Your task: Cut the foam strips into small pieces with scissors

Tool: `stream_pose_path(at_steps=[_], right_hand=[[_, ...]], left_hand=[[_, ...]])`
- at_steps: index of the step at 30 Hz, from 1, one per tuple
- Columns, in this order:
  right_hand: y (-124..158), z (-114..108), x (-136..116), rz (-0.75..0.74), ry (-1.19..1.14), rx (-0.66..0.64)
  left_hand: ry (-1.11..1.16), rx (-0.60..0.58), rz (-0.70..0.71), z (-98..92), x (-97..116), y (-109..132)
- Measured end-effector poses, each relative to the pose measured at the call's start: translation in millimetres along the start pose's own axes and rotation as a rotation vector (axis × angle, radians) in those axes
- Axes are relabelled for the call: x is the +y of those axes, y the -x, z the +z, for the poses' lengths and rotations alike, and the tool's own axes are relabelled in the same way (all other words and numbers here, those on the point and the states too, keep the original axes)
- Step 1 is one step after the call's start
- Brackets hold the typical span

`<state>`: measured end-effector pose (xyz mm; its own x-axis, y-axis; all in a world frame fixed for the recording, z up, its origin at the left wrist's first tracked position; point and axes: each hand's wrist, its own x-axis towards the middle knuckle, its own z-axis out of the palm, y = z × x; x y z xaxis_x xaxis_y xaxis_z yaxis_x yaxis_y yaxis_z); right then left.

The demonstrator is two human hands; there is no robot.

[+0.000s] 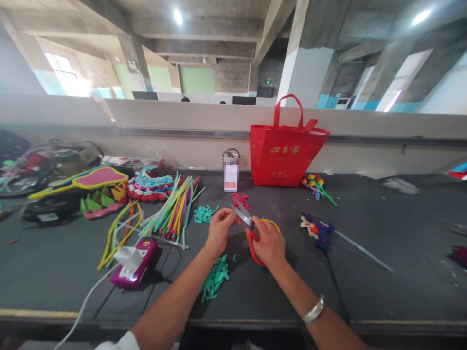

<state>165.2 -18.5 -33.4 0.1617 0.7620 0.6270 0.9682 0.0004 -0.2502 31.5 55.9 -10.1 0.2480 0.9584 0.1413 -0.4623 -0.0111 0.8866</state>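
My right hand is closed around scissors with a red handle. Their metal blades are apart and point up and left toward my left hand. At the blade tips, my left hand pinches something too small to make out. A yellow curved piece shows behind my right fingers; whether it belongs to the scissors is unclear. Just beyond the blades lies a small heap of red pieces. Short teal pieces lie in one pile left of my left hand and another pile beside my left forearm.
A bundle of coloured fuzzy stems lies left, near a purple power strip with a white plug and cable. A red bag and a lidded cup stand behind. To the right lies a blue glue gun with a clear stick.
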Motion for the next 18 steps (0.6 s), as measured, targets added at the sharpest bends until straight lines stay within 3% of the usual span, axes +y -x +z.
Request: stream_pose_path(at_steps=[6, 18], right_hand=[[0.3, 0.4, 0.0, -0.021, 0.039, -0.002], [4.1, 6.7, 2.7, -0.043, 0.041, 0.002]], left_hand=[[-0.075, 0.063, 0.028, -2.0, -4.1, -2.8], [-0.128, 0.065, 0.046, -0.8, -0.9, -1.8]])
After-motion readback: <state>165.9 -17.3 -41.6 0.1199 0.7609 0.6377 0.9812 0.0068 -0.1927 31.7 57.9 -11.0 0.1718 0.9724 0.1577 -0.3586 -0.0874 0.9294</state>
